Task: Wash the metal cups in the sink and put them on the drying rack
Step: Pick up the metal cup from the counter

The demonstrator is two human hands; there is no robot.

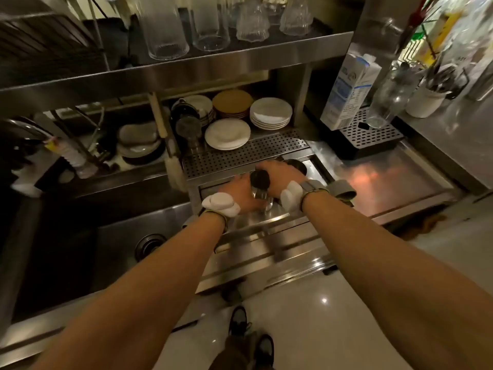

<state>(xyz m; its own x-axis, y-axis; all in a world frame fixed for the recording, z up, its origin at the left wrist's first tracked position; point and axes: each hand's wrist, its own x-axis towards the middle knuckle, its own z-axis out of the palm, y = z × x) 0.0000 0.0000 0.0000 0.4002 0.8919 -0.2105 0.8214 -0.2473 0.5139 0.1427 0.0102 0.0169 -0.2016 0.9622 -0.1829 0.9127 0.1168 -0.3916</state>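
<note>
Step in hand, as judged: washing. Both hands work over the small basin [316, 170] sunk in the counter [400, 177], just right of the large sink [120, 236].

Left hand [237, 192] grips a metal cup [260, 194], its dark mouth tilted up. Right hand [280, 172] arches over the cup; cannot tell whether it grasps anything.

A second cup [296, 164] sits at the basin's back edge, partly hidden.

Next move probably calls for lifting the cup clear and setting it mouth-down on the perforated drying rack [240, 153] just behind.

Carton [349, 86] near the counter's back right corner: blue print, unreadable.
</note>
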